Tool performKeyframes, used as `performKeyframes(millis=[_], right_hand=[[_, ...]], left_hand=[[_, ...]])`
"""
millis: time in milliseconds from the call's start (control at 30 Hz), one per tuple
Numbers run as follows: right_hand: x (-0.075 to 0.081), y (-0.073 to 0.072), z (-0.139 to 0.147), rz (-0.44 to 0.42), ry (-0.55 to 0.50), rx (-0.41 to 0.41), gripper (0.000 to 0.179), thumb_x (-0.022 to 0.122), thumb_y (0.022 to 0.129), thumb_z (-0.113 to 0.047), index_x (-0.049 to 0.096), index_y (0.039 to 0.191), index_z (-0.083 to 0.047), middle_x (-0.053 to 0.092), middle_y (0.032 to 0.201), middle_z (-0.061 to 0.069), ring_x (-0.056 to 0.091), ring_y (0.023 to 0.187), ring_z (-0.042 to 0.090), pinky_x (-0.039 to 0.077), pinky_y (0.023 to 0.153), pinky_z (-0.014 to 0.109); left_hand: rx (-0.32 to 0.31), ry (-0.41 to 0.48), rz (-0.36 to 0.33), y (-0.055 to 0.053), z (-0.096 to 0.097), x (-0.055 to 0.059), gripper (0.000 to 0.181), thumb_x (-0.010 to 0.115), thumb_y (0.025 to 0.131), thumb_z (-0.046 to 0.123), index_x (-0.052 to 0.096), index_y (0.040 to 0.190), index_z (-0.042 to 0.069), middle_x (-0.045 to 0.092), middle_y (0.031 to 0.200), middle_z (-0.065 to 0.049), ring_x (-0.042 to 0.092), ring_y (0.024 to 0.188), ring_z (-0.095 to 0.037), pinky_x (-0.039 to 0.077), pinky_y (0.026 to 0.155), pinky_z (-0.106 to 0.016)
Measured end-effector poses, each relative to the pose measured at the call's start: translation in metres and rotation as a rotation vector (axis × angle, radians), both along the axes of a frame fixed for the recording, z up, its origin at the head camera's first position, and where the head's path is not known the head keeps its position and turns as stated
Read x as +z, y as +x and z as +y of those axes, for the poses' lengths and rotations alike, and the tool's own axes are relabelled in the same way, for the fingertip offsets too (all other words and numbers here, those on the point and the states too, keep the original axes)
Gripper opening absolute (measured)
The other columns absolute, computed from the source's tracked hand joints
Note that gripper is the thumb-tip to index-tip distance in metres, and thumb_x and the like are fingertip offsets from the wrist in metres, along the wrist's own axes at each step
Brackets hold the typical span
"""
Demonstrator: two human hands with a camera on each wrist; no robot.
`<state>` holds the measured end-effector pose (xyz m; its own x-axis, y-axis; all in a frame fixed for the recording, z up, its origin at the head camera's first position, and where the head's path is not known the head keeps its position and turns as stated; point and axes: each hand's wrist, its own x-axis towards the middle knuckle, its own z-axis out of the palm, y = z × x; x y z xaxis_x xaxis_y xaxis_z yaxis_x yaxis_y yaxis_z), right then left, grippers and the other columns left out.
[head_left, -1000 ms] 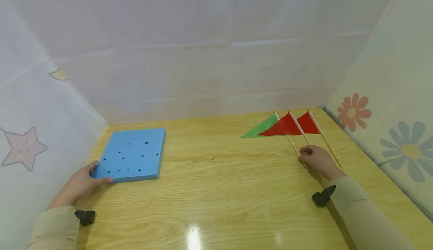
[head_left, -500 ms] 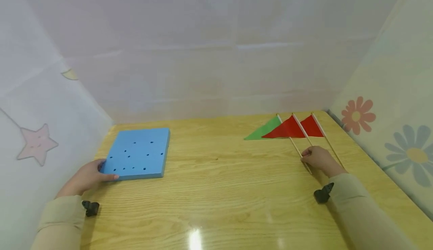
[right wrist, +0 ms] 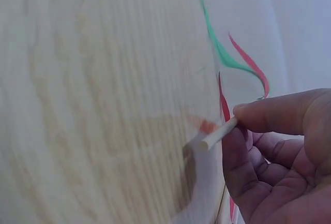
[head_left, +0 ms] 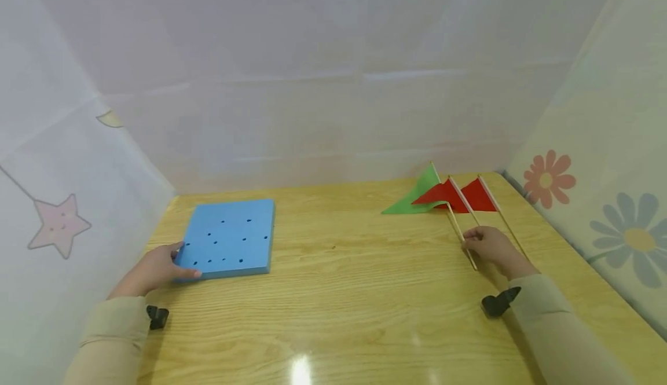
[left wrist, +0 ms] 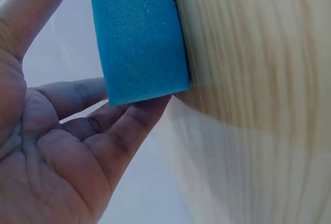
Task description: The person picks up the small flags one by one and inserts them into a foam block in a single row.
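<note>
A blue foam board dotted with several small dark holes lies on the left of the table. My left hand grips its near left corner, thumb on the front edge and fingers on the left side; in the left wrist view the board's thick blue edge sits between them. At the right, my right hand pinches the lower stick of a green pennant flag between thumb and forefinger. That flag is tilted up, its cloth partly behind a red flag. Another red flag lies farther right.
The wood-grain table runs between board and flags. A pale cloth closes off the back and both sides. The sticks of both red flags lie beside and under my right hand.
The board has slid to the right along with my left hand. My right hand has taken the green flag's stick and raised it, lifting and folding the middle red flag's tip.
</note>
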<state>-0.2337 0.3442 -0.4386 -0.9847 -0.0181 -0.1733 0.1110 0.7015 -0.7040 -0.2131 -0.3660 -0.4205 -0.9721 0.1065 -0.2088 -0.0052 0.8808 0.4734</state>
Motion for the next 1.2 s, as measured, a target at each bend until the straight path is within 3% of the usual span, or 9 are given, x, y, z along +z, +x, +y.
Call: performKeyframes(millis=[267, 433, 633, 800, 933, 1200], right_hand=[[0.004, 0.004, -0.006, 0.014, -0.081, 0.033, 0.037, 0.056, 0.106, -0.007, 0.050, 0.129, 0.021, 0.060, 0.115, 0.025, 0.059, 0.101, 0.028, 0.053, 0.078, 0.026], [0.010, 0.006, -0.013, 0.051, -0.168, 0.052, 0.040, 0.052, 0.108, -0.005, 0.044, 0.133, 0.024, 0.057, 0.117, 0.029, 0.062, 0.102, 0.026, 0.055, 0.082, 0.026], [0.008, 0.006, -0.020, 0.058, -0.199, 0.001, 0.043, 0.051, 0.108, -0.006, 0.043, 0.136, 0.025, 0.059, 0.116, 0.026, 0.061, 0.096, 0.015, 0.055, 0.079, 0.024], [0.004, 0.004, -0.022, 0.085, -0.248, -0.038, 0.043, 0.048, 0.110, -0.008, 0.040, 0.139, 0.023, 0.056, 0.119, 0.026, 0.059, 0.095, 0.008, 0.054, 0.082, 0.021], [0.003, 0.002, -0.026, 0.120, -0.316, -0.066, 0.042, 0.048, 0.111, -0.010, 0.039, 0.139, 0.021, 0.055, 0.114, 0.018, 0.059, 0.094, 0.005, 0.054, 0.084, 0.021], [0.007, 0.002, -0.039, 0.199, -0.411, -0.068, 0.034, 0.050, 0.110, -0.007, 0.042, 0.133, 0.017, 0.054, 0.108, 0.006, 0.056, 0.092, 0.001, 0.054, 0.085, 0.019]], left_hand=[[0.000, 0.169, -0.012, -0.004, 0.019, -0.006, 0.119, 0.091, 0.081, 0.034, 0.016, 0.152, -0.024, 0.036, 0.140, -0.053, 0.040, 0.129, -0.064, 0.040, 0.102, -0.067], [-0.030, 0.180, -0.017, -0.004, 0.034, -0.007, 0.120, 0.090, 0.082, 0.032, 0.011, 0.152, -0.024, 0.028, 0.143, -0.053, 0.031, 0.134, -0.064, 0.035, 0.107, -0.068], [-0.020, 0.200, -0.049, -0.003, 0.058, -0.008, 0.122, 0.091, 0.081, 0.034, 0.010, 0.155, -0.021, 0.021, 0.148, -0.051, 0.025, 0.138, -0.063, 0.031, 0.109, -0.068], [0.001, 0.202, -0.051, -0.004, 0.077, -0.010, 0.122, 0.091, 0.081, 0.036, 0.012, 0.155, -0.020, 0.019, 0.150, -0.049, 0.025, 0.139, -0.061, 0.031, 0.110, -0.067], [0.009, 0.208, -0.043, -0.006, 0.090, -0.012, 0.122, 0.091, 0.081, 0.036, 0.013, 0.155, -0.021, 0.020, 0.149, -0.049, 0.028, 0.139, -0.060, 0.031, 0.111, -0.066], [-0.030, 0.184, -0.012, -0.012, 0.126, -0.013, 0.120, 0.092, 0.079, 0.037, 0.019, 0.155, -0.020, 0.027, 0.148, -0.048, 0.036, 0.136, -0.057, 0.035, 0.110, -0.064]])
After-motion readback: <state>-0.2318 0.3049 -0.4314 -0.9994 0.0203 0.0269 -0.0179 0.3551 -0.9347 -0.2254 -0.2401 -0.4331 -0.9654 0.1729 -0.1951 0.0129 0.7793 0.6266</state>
